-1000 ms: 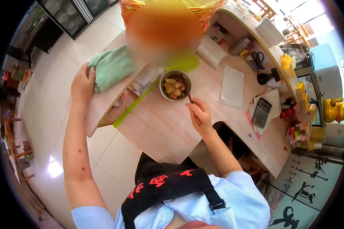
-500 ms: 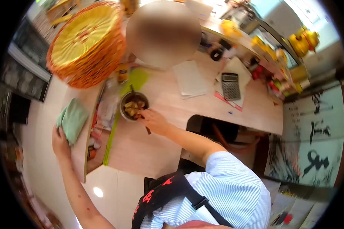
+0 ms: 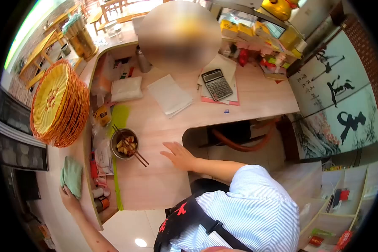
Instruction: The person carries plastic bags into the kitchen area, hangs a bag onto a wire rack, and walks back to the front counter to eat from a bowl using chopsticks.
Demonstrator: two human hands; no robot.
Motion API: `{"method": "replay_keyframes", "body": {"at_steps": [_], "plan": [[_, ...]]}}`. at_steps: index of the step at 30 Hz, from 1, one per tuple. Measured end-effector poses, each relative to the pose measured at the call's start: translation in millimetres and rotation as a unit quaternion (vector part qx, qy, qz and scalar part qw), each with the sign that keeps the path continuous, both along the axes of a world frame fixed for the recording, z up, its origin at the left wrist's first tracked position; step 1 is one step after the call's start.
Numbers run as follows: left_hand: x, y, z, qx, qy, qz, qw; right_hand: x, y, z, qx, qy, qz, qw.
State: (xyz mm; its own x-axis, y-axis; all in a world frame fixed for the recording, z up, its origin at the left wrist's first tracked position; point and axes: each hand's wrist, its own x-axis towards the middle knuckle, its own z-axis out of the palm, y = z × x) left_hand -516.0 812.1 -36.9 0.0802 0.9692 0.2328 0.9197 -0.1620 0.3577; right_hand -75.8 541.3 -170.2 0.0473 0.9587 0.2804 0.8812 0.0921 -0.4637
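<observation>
A folded green cloth (image 3: 72, 178) lies on the raised counter at the left. My left hand (image 3: 69, 199) grips its lower end, the fingertips partly hidden by the fabric. Over the wooden desk, my right hand (image 3: 179, 157) is open with fingers spread and holds nothing. To the left of that hand, apart from it, stands a round metal bowl (image 3: 114, 152) with chunks of food (image 3: 126, 145) inside. A pair of dark chopsticks (image 3: 139, 157) rests across the bowl, their ends jutting out toward my right hand.
A stack of wicker baskets (image 3: 65, 113) stands on the left counter (image 3: 50, 185). On the desk are white papers (image 3: 170, 95), a calculator (image 3: 217, 85) and a white packet (image 3: 127, 89). A shelf under the counter holds plastic bags (image 3: 101, 145). A dark chair (image 3: 231, 135) is tucked beneath the desk.
My right hand has left the bowl and moved right, its fingers now spread. The chopsticks now lie across the bowl. My left hand stays at the cloth; the camera view has shifted.
</observation>
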Motion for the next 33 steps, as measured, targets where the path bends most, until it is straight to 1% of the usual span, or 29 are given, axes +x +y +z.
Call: {"method": "replay_keyframes", "body": {"at_steps": [4,7,8,9,11,13,17,19,20,22,24,25,27,29,30,31,33], "plan": [[-5,4,-4,0.007,0.02,-0.001,1.0,2,-77,7,-0.022,0.048,0.008,0.999],[-7,5,-5,0.003,0.006,-0.017,1.0,-6,-136,3,-0.133,0.091,-0.032,0.986],[-8,5,-4,0.004,0.017,-0.021,1.0,-9,-151,0,-0.227,0.141,-0.058,0.962],[-7,4,-3,0.005,0.027,-0.027,0.999,-13,-166,-5,-0.316,0.192,-0.084,0.925],[0,5,-1,0.005,0.035,-0.031,0.999,-29,-199,-51,-0.379,0.264,-0.098,0.882],[0,0,1,-0.002,0.038,-0.025,0.999,-44,-219,-49,-0.456,0.292,-0.109,0.834],[-10,8,-12,-0.002,0.038,-0.034,0.999,-42,-231,-43,-0.458,0.249,-0.094,0.848],[5,-6,8,-0.009,0.033,-0.034,0.999,-43,-231,-41,-0.459,0.237,-0.092,0.851],[4,-6,10,0.004,0.03,-0.038,0.999,-45,-231,-37,-0.471,0.229,-0.102,0.846],[-1,-3,1,0.026,0.025,-0.037,0.999,-45,-225,-16,-0.497,0.207,-0.114,0.835],[-5,4,-6,0.026,0.036,-0.039,0.998,-45,-220,4,-0.507,0.203,-0.091,0.833],[0,1,0,0.024,0.039,-0.038,0.998,-41,-218,10,-0.513,0.197,-0.079,0.832],[13,-15,20,-0.02,0.058,-0.018,0.998,-43,-219,6,-0.502,0.182,-0.064,0.843],[1,-2,-1,0.02,0.037,-0.023,0.999,-44,-214,5,-0.48,0.162,-0.049,0.861],[1,-7,2,0.02,0.038,-0.01,0.999,-44,-210,-9,-0.509,0.163,-0.067,0.843],[9,-13,8,0.023,0.038,-0.001,0.999,-47,-206,3,-0.492,0.115,-0.042,0.862],[11,-16,15,0.027,0.04,0.008,0.999,-51,-197,24,-0.502,0.086,-0.026,0.86]]}}
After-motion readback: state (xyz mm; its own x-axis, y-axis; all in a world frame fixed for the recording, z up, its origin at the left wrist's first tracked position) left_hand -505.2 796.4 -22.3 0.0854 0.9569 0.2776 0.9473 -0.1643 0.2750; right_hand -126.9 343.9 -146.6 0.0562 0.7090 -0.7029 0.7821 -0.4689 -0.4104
